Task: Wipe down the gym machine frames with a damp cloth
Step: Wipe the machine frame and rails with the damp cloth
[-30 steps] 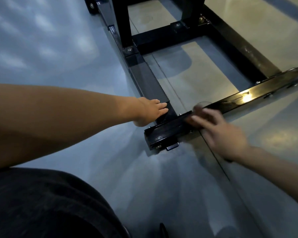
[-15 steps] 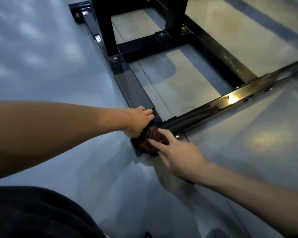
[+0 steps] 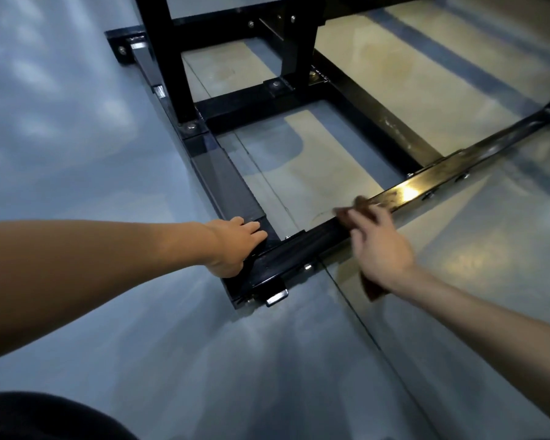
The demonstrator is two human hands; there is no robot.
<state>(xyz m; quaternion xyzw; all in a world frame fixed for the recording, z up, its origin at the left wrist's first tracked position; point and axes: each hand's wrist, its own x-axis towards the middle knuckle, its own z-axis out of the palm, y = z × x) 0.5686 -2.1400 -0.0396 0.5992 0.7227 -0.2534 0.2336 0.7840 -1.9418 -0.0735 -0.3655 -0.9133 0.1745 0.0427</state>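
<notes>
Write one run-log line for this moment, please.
phase: wiping | right hand: presses cloth on front bar | left hand: rests on frame corner | blur: right hand

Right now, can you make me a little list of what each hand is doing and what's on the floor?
left hand: left hand rests on the corner of the black frame
right hand: right hand presses a brown cloth on the front bar, blurred
cloth: partly hidden under the hand; one end shows below the wrist
frame: low, bolted, on a shiny grey floor
</notes>
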